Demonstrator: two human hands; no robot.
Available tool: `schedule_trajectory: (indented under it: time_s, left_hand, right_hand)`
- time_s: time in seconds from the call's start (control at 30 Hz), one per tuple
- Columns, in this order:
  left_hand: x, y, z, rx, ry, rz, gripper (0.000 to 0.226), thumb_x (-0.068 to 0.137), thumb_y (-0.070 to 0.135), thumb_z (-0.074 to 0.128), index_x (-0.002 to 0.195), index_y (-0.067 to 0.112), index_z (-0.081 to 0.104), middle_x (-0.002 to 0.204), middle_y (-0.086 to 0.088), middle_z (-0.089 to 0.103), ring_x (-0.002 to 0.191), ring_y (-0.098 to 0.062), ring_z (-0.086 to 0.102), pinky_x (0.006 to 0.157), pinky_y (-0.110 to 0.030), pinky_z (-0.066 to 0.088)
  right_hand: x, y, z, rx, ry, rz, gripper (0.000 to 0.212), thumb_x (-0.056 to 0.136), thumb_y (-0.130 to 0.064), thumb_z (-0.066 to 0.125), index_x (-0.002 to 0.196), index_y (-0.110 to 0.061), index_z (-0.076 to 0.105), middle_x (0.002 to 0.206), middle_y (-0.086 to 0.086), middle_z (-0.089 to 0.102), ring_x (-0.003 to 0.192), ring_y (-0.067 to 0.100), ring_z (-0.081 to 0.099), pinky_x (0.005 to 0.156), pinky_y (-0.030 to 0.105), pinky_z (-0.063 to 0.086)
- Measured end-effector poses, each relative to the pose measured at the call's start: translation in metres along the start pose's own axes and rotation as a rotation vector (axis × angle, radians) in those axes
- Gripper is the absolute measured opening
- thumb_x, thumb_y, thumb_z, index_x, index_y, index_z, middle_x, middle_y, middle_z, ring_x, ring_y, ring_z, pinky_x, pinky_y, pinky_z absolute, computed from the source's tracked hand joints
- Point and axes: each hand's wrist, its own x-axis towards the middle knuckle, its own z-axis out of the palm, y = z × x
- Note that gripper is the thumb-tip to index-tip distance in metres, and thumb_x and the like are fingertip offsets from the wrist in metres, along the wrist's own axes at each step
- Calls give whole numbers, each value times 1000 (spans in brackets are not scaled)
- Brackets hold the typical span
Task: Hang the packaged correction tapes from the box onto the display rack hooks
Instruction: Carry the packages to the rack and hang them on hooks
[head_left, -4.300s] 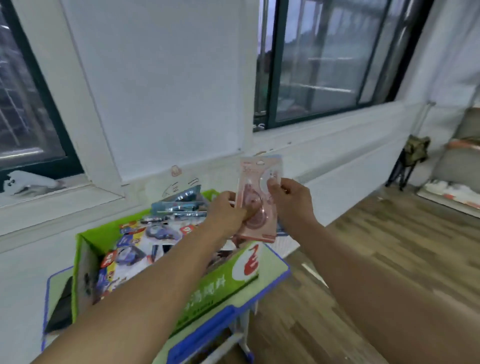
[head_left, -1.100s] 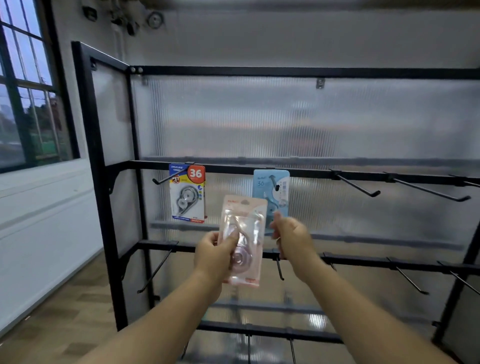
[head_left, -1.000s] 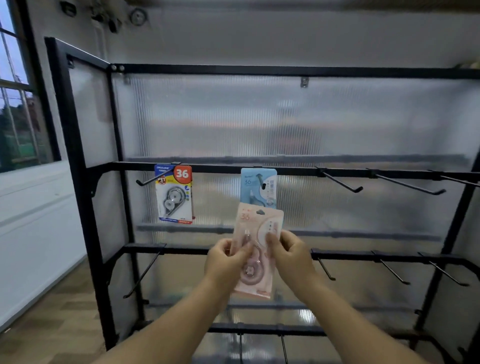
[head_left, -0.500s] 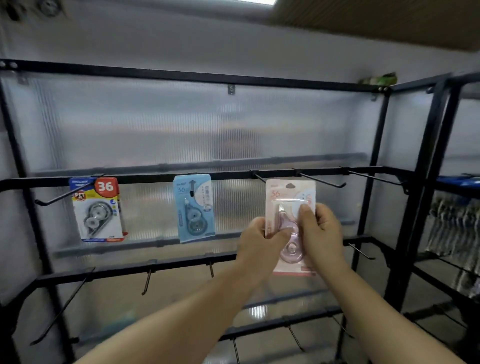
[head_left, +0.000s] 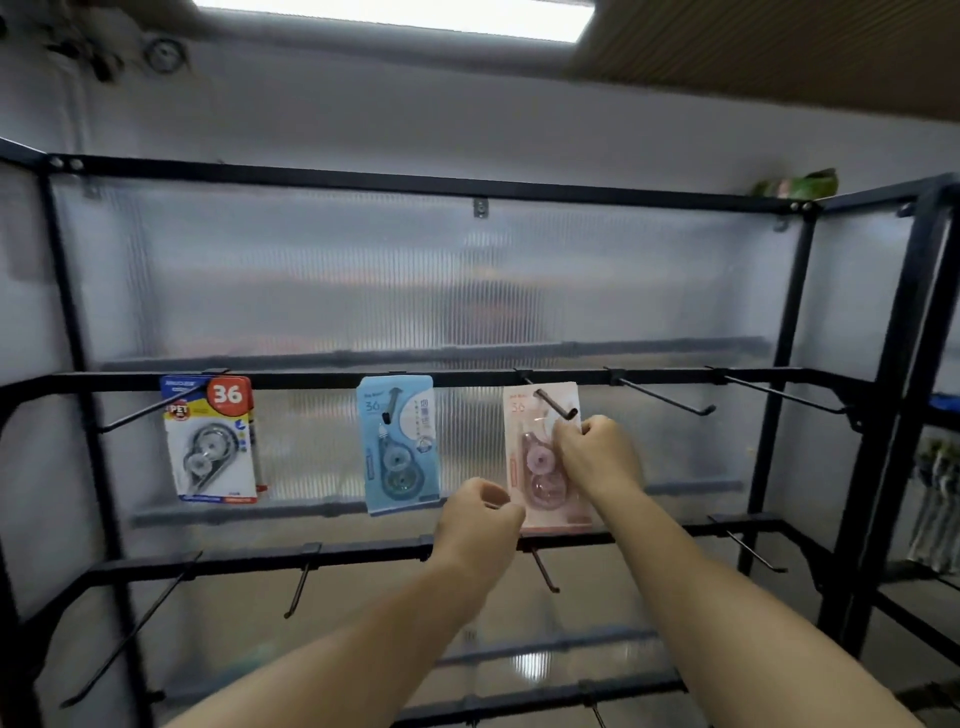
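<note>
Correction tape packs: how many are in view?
3: a white pack at the left, a blue pack in the middle, a pink pack at the right, pinched by the right hand. Others may hide behind.

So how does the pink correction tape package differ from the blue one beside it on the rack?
The blue package hangs free, with no hand on it; the pink package is pinched by the right hand near its top. The blue package is on the second hook from the left; the pink package is on the next hook to the right. Both are cards printed with 36, on the same black bar.
</note>
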Motion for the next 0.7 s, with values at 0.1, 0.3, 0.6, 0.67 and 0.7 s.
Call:
schedule_trajectory:
  time_s: [0.1,0.3,0.6,0.67,0.7]
  left_hand:
    - [1,0,-6,10,22,8,3,92,21,55,95,21,56,93,1,58,86,-11,54,66,-22,44]
    - [7,-8,-11,37,53,-6,8,93,20,54,99,19,58,93,-1,58,84,-11,53,61,-19,41]
    - [-33,-51,-75,108,146,-157,7,91,16,55,94,19,61,94,-3,64,90,-17,60,80,-32,52]
    - [-53,-64,-110,173,253,-170,12,88,15,56,78,22,59,87,-1,64,89,-20,60,82,-34,52]
    - [-67,-71,-132,196,302,-177,17,87,14,56,72,23,56,81,0,62,85,-19,59,79,-31,51]
  right_hand:
    - [23,-3,9,-189,-53,49,36,93,-42,45,88,-11,64,76,5,61,65,20,55,55,26,36]
    - [-9,7,29,-379,-518,-7,22,95,-30,50,85,-12,57,73,2,61,64,14,60,69,29,51]
    - [-112,-56,70,-490,-926,-444,11,88,-6,57,83,-16,56,77,0,59,71,13,55,64,26,47]
    - [-144,-81,86,-505,-955,-560,14,90,-9,53,77,-13,54,79,4,62,73,17,56,65,30,48]
    - [-162,-96,96,-489,-975,-606,14,90,-11,51,78,-11,56,80,6,64,76,20,59,67,31,49]
